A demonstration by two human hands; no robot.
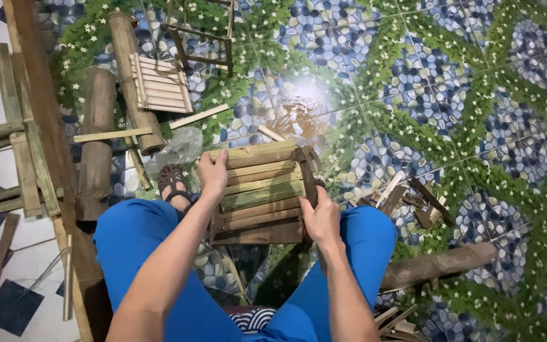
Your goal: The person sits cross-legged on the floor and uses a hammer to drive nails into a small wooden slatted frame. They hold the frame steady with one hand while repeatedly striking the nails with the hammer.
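Note:
A small frame of bamboo slats [261, 190] rests between my knees, its slats running crosswise. My left hand [213, 174] grips its left edge near the top. My right hand [320, 215] holds the right side, where a dark curved tool or strip [307, 174] lies along the edge; I cannot tell which. My legs in blue trousers [140, 247] frame the piece, and a sandalled foot [172, 180] shows just left of it.
Another slatted bamboo panel [159, 88] lies on a thick bamboo pole [131, 69] at upper left. A log [96, 139] lies beside it and another log [438, 266] at lower right. Loose slats and offcuts [413, 196] litter the patterned tile floor. A bamboo frame [20, 139] stands at the left.

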